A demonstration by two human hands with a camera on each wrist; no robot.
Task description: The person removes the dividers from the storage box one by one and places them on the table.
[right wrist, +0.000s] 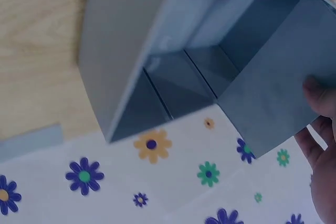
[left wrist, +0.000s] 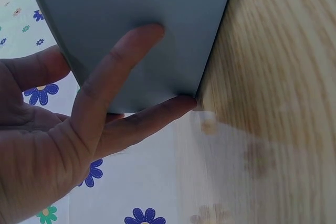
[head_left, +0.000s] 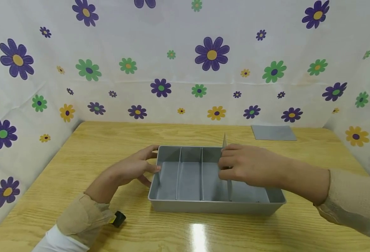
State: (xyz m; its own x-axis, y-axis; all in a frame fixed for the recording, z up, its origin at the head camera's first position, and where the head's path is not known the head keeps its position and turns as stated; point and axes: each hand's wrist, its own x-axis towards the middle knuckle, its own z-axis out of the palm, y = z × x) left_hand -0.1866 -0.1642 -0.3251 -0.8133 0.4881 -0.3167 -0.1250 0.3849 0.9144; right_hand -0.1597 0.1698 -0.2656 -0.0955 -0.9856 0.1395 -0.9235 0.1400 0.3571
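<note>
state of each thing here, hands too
gray tray: upright, open-topped
left divider: standing in the tray
middle divider: standing in the tray
held divider: tilted, far end raised above the tray
spare panel: flat on the table
left hand: gripping the tray's left end
right hand: pinching the held divider

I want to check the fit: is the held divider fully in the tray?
Only partly in: the divider slants, its near end inside the tray and its far corner poking up out of it.

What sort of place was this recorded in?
Probably a staged tabletop recording setup: flower-print sheeting closes in the back and both sides of a wood-grain table, which bears a gray divided tray.
</note>
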